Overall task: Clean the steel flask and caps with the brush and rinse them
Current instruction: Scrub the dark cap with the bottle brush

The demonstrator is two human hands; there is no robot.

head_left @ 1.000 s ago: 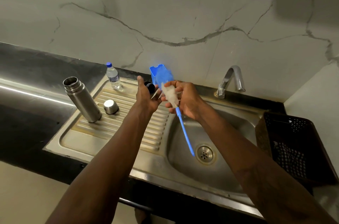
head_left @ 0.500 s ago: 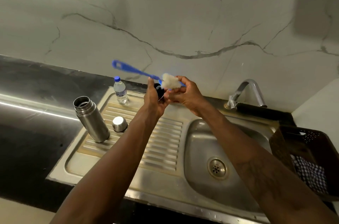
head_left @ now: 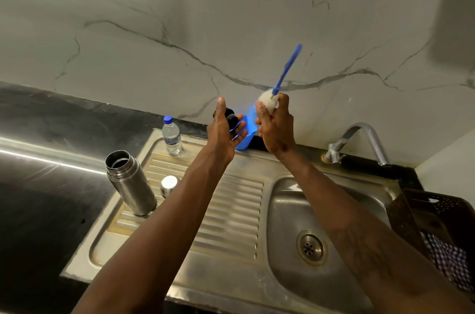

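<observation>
The open steel flask (head_left: 131, 182) stands upright on the left of the sink's ribbed drainboard (head_left: 231, 211). A round steel cap (head_left: 169, 185) sits just to its right. My left hand (head_left: 223, 131) holds a small black inner cap (head_left: 229, 116) above the back of the drainboard. My right hand (head_left: 275, 126) grips the white bristle head of the blue-handled brush (head_left: 285, 72); the handle points up and to the right against the wall. The two hands are a short way apart.
A small plastic water bottle (head_left: 171, 136) stands at the drainboard's back edge. A blue container (head_left: 245, 139) sits behind my hands. The sink basin (head_left: 295, 213) with its drain lies at the right, the tap (head_left: 359, 139) behind it. A dark plastic basket (head_left: 442, 234) stands at the far right.
The brush swung round in my right hand: the handle pointed down, then left, and now up-right. My hands moved apart; the brush head is off the black cap.
</observation>
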